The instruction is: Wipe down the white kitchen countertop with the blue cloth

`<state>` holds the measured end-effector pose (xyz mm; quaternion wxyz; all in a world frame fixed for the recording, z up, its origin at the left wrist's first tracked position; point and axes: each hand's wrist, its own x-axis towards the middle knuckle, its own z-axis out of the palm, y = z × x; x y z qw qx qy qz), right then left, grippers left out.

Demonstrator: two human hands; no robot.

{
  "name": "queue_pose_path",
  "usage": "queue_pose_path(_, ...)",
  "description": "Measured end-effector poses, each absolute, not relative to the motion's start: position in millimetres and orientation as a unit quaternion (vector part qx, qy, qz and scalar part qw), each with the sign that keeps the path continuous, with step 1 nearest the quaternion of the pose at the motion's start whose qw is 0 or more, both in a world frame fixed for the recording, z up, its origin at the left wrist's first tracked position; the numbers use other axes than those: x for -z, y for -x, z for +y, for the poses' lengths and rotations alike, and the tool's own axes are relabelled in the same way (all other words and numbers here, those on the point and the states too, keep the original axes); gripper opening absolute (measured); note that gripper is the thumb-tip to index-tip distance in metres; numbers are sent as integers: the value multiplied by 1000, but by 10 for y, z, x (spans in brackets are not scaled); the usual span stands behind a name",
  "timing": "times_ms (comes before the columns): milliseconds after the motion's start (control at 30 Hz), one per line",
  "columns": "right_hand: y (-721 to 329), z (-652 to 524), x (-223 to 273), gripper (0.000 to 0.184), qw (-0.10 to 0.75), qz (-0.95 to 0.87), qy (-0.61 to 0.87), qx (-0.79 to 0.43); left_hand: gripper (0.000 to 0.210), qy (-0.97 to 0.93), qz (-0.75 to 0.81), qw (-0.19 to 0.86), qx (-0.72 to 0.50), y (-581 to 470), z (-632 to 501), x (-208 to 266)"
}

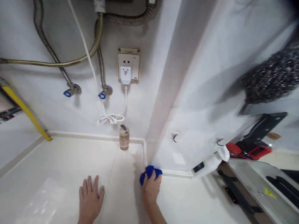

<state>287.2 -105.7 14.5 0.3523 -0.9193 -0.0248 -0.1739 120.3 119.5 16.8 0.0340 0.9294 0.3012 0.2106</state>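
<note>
White counter [58, 161] meets tiled wall [58, 109] under hoses and a socket [129, 63]. Left hand [90, 199] lies flat on the counter, fingers spread, holding nothing. Right hand [150, 189] grips a blue cloth [149, 172] against the wall corner's foot, near a brown bottle [124, 137].

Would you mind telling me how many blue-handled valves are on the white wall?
2: one blue-handled metal valve left, under the corrugated hose; another right of it, beside the plugged socket. None looks hidden.

White tiled wall [58, 105], pale countertop [58, 161]
</note>
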Motion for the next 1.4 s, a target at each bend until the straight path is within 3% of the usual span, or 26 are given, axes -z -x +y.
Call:
queue_pose_path(167, -2563, -678, -131, 45, 226, -133, 946, 190, 61, -927, 295, 24, -233, -1179, 1195, -137)
queue_pose_path(300, -2530, -840, -201, 41, 222, -223, 933, 175, 59, -923, 302, 29, -236, -1171, 1203, -116)
queue_pose_path(433, -2660, -916, -572, 44, 205, -375, 888, 169, 59, -921, 301, 30, -244, -1154, 1202, -107)
queue_pose_path(600, -3251, -581, -1223, 50, 73, -322, 921, 209, 58, -920, 305, 36, -242, -1143, 1202, -66)
queue_pose_path(700, -3709, -385, -1367, 51, 27, -293, 938, 184, 58, -919, 308, 34, -245, -1150, 1217, -10)
queue_pose_path(1067, -3863, -261, -592, 55, 3, -306, 943, 133, 58, -920, 304, 35, -246, -1120, 1244, 26)
queue_pose_path(1400, -3077, -781, -555, 47, 4, -351, 919, 179, 58, -909, 326, 73, -250, -1134, 1257, -6)
